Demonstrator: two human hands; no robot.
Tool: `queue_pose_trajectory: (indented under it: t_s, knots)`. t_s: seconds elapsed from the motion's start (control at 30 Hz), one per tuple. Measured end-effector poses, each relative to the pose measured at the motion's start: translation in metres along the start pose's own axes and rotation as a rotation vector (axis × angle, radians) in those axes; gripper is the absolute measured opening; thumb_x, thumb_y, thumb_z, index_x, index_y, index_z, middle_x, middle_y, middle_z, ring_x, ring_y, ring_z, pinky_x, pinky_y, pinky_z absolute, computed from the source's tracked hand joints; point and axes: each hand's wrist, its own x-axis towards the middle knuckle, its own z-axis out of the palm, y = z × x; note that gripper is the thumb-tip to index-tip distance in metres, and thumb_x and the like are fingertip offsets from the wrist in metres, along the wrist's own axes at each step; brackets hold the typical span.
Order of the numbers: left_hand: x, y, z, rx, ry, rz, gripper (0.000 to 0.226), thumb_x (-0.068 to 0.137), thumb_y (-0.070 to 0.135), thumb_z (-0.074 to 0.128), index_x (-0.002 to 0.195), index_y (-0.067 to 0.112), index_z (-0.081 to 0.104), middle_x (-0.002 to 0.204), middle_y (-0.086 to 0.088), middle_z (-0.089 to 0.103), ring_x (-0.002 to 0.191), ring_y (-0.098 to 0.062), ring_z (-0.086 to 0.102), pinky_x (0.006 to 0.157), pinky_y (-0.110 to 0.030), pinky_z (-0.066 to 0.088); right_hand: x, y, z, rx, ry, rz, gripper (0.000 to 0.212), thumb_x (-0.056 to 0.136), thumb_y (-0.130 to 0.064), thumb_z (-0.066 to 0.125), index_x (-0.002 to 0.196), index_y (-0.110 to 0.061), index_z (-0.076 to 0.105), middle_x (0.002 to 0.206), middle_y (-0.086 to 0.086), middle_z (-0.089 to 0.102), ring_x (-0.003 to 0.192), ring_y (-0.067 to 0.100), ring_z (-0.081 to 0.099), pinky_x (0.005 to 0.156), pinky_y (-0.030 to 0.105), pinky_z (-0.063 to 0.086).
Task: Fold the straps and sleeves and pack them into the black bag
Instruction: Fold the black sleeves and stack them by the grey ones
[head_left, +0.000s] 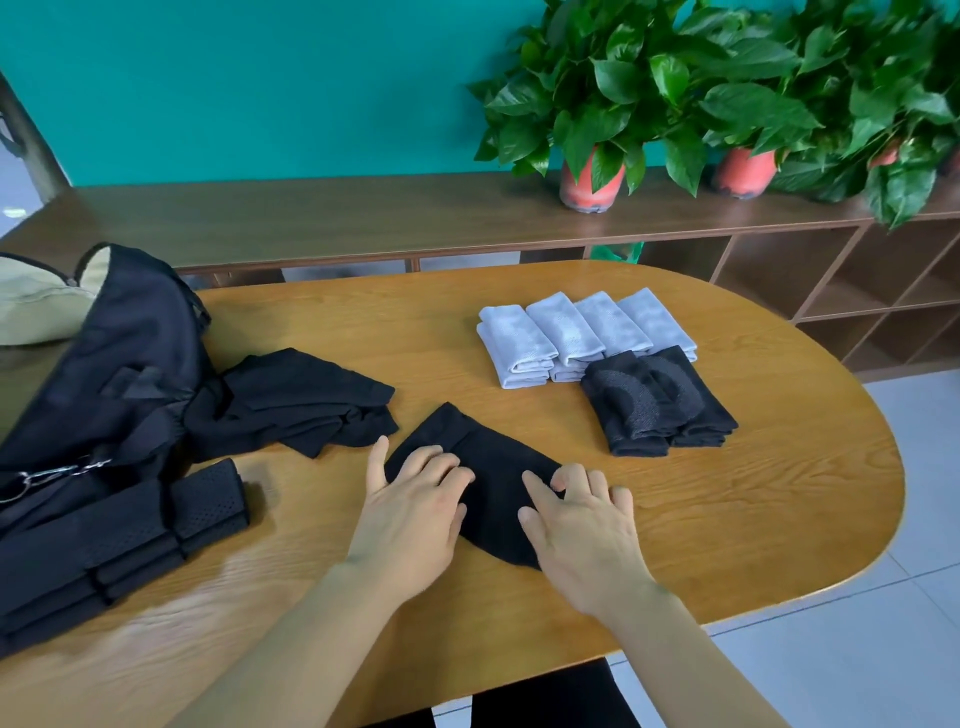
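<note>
Hands press flat on a black fabric sleeve (493, 483) mid-table: left hand (410, 514) and right hand (587, 540) with fingers spread, gripping nothing; black bag (114, 374) lies far left.
</note>
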Motion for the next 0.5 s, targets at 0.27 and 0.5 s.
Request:
queue_pose_trajectory:
  t_s: [0.27, 0.5]
  knots:
    - [-0.047, 0.052, -0.003, -0.143, 0.080, -0.201, 0.033, 0.088, 0.045, 0.048, 0.111, 0.030, 0.064, 0.102, 0.015, 0.064, 0.093, -0.010, 0.062, 0.093, -0.041, 0.030, 0.017, 0.016, 0.004, 0.113, 0.349, -0.192, 0.044, 0.094, -0.036, 0.033, 0.106, -0.024, 0.073, 0.100, -0.009, 0.070, 0.095, 0.017, 0.062, 0.086, 0.035, 0.031]
    - [-0.041, 0.032, -0.005, -0.066, 0.018, -0.228, 0.048, 0.096, 0.046, 0.029, 0.121, 0.021, 0.061, 0.108, 0.011, 0.066, 0.101, -0.009, 0.063, 0.113, -0.047, 0.015, 0.036, 0.027, 0.002, -0.037, 0.185, -0.283, 0.030, 0.094, -0.032, 0.045, 0.099, -0.030, 0.074, 0.104, -0.011, 0.067, 0.106, 0.015, 0.057, 0.095, 0.034, 0.021]
